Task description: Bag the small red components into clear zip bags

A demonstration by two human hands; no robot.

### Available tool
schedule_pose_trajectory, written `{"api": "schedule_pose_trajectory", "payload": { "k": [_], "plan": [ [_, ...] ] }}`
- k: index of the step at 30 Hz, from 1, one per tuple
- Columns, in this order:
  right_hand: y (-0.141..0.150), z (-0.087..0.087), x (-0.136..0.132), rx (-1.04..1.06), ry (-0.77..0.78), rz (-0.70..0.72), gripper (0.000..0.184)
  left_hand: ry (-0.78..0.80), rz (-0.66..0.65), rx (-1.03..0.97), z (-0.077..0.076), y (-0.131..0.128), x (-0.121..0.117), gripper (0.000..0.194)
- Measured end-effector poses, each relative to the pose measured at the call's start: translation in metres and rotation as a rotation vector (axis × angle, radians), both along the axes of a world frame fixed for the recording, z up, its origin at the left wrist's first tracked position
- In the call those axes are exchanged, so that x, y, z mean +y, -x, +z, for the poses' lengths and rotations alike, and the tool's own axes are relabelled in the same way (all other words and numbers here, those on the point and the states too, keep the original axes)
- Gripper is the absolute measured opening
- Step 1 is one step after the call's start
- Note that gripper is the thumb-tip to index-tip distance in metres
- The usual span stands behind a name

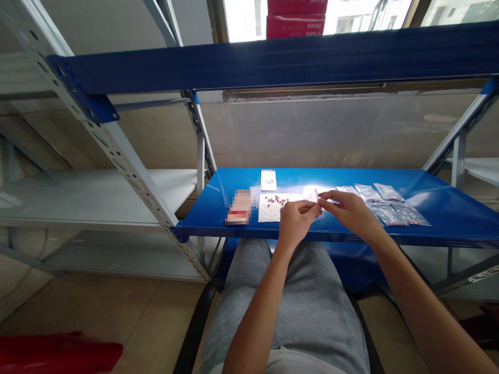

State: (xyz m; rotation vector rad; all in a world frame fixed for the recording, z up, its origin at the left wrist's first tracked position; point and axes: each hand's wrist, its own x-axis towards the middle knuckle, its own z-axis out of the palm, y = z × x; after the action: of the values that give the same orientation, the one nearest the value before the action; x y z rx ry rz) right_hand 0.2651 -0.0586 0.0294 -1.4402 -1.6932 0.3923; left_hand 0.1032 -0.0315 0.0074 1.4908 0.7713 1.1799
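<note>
Both hands meet above the blue shelf, pinching a small clear plastic bag [314, 196] between them. My left hand [296, 221] is closed, its fingertips at the bag's left side. From the right, my right hand [350, 209] grips the bag with thumb and fingers together. What the bag contains is too small to make out. Below and left of it lies a white sheet [268, 213], partly covered by my left hand. Several small dark red pieces [276, 199], like beads, are scattered on the sheet.
Several filled clear bags [391, 212] lie flat to the right on the blue shelf [450, 207]. A white packet [268, 180] lies behind the sheet, and a blurred-out item [239, 207] lies left of it. A blue beam [286, 63] crosses overhead; metal uprights [126, 158] stand left.
</note>
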Motion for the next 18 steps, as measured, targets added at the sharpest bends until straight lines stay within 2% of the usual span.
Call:
{"api": "schedule_pose_trajectory", "payload": {
  "k": [8, 13, 18],
  "plan": [
    [0.001, -0.001, -0.001, -0.015, 0.059, -0.05, 0.031, -0.05, 0.036, 0.039, -0.003, -0.001, 0.0, 0.019],
    [0.001, 0.0, -0.002, 0.07, 0.134, 0.037, 0.034, -0.078, 0.01, 0.062, -0.006, 0.0, 0.001, 0.029],
    [-0.001, 0.004, -0.003, 0.177, 0.171, 0.136, 0.036, -0.062, -0.032, 0.026, -0.011, 0.001, 0.003, 0.027]
  ]
}}
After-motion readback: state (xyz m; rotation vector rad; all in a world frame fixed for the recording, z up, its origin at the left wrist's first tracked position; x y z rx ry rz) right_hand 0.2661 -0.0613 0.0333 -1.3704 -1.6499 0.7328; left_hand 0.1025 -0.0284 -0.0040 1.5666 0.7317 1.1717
